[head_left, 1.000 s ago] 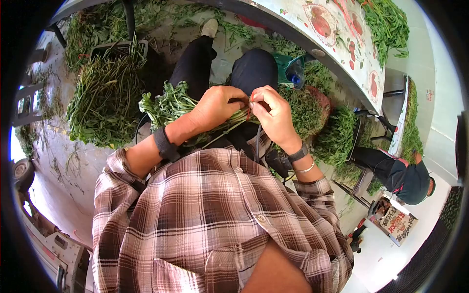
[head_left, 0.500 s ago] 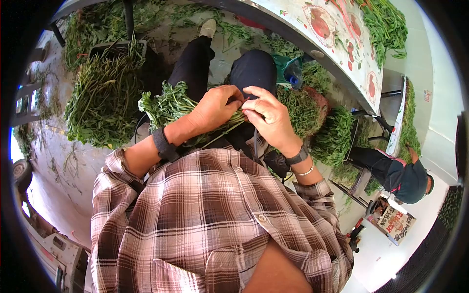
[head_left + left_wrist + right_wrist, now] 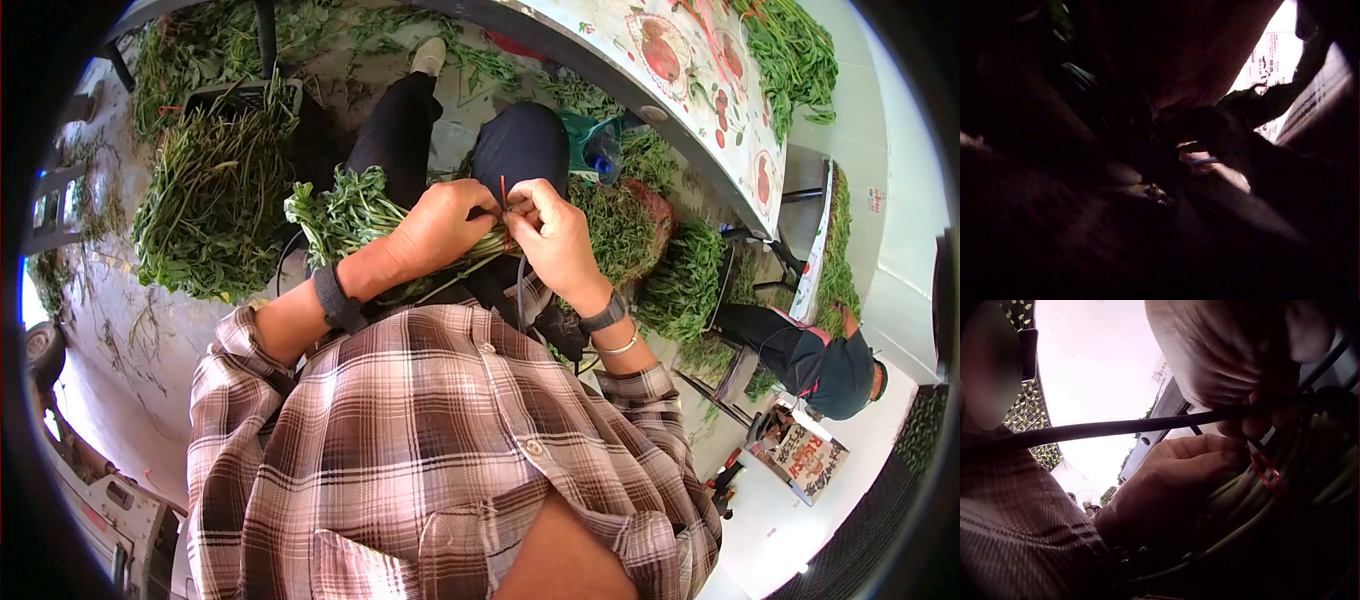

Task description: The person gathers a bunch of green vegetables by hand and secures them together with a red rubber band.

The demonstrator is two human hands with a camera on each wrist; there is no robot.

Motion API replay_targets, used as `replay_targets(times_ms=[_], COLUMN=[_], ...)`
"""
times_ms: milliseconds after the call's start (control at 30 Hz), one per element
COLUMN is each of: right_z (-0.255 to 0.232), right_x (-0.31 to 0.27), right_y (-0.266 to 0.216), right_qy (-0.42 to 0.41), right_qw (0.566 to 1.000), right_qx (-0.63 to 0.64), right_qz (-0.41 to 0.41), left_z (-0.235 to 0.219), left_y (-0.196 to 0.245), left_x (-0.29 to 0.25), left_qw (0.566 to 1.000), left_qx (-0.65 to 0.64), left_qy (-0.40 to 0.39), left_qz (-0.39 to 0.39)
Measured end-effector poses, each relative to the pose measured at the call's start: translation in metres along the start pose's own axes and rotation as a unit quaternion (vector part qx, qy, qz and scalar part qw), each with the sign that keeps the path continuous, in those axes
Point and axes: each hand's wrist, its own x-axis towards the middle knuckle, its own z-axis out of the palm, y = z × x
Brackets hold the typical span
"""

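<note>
A bunch of leafy green stems lies across the person's lap, its leafy end at the left. A thin red tie loops round the stems. The left hand reaches over the bunch and pinches the tie with thumb and forefinger. Opposite it, the right hand pinches the tie too, fingertips nearly meeting the left's. One red tie end stands up between the hands. The left wrist view is mostly dark; the right wrist view shows both hands close over the stems.
A crate heaped with greens stands at the left. A table with a patterned cover is ahead at the right, more greens on it. Greens piles lie beside the right knee. Another person works farther right.
Half a second ago the right hand's fingers were spread more and turned over the stem ends. They have since closed together at the tie, and a red end now sticks up. The left hand has barely moved.
</note>
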Motion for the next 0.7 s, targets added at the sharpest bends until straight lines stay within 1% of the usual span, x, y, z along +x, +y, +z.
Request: replay_targets(times_ms=[67, 133, 167, 233, 467, 533, 567, 633, 667, 700], right_z=[-0.001, -0.001, -0.001, -0.001, 0.0, 0.0, -0.001, -0.006, -0.01, -0.015], right_x=[-0.001, -0.002, -0.002, -0.002, -0.002, -0.002, -0.002, 0.002, 0.004, 0.006], right_y=[-0.002, -0.001, 0.0, 0.003, 0.001, 0.003, 0.003, 0.001, 0.001, 0.001], right_qy=[0.004, -0.004, -0.004, -0.003, -0.014, -0.023, -0.023, -0.037, -0.037, -0.087], right_qw=[1.0, 0.996, 0.996, 0.989, 0.978, 0.967, 0.967, 0.979, 0.979, 0.989], right_qx=[-0.01, -0.077, -0.077, -0.124, -0.19, -0.237, -0.237, -0.181, -0.18, -0.117], right_qz=[0.011, -0.034, -0.034, -0.076, -0.08, -0.089, -0.089, -0.09, -0.09, -0.027], left_z=[0.0, 0.001, 0.001, 0.004, 0.001, 0.001, 0.001, 0.001, 0.001, 0.001], left_y=[0.001, 0.002, 0.001, -0.001, 0.002, 0.002, 0.002, 0.003, 0.003, 0.004], left_x=[0.0, 0.0, 0.0, 0.0, 0.0, 0.0, -0.001, -0.001, 0.0, -0.001], left_qw=[1.0, 1.0, 1.0, 1.0, 1.0, 1.0, 1.0, 1.0, 1.0, 1.0], left_qx=[0.003, 0.002, 0.002, -0.007, 0.001, -0.005, -0.006, -0.007, -0.006, -0.008], left_qy=[-0.002, -0.003, -0.003, 0.011, 0.002, 0.002, 0.002, 0.003, 0.003, 0.003], left_qz=[-0.006, -0.01, -0.01, 0.004, -0.001, 0.006, 0.005, 0.016, 0.016, 0.019])
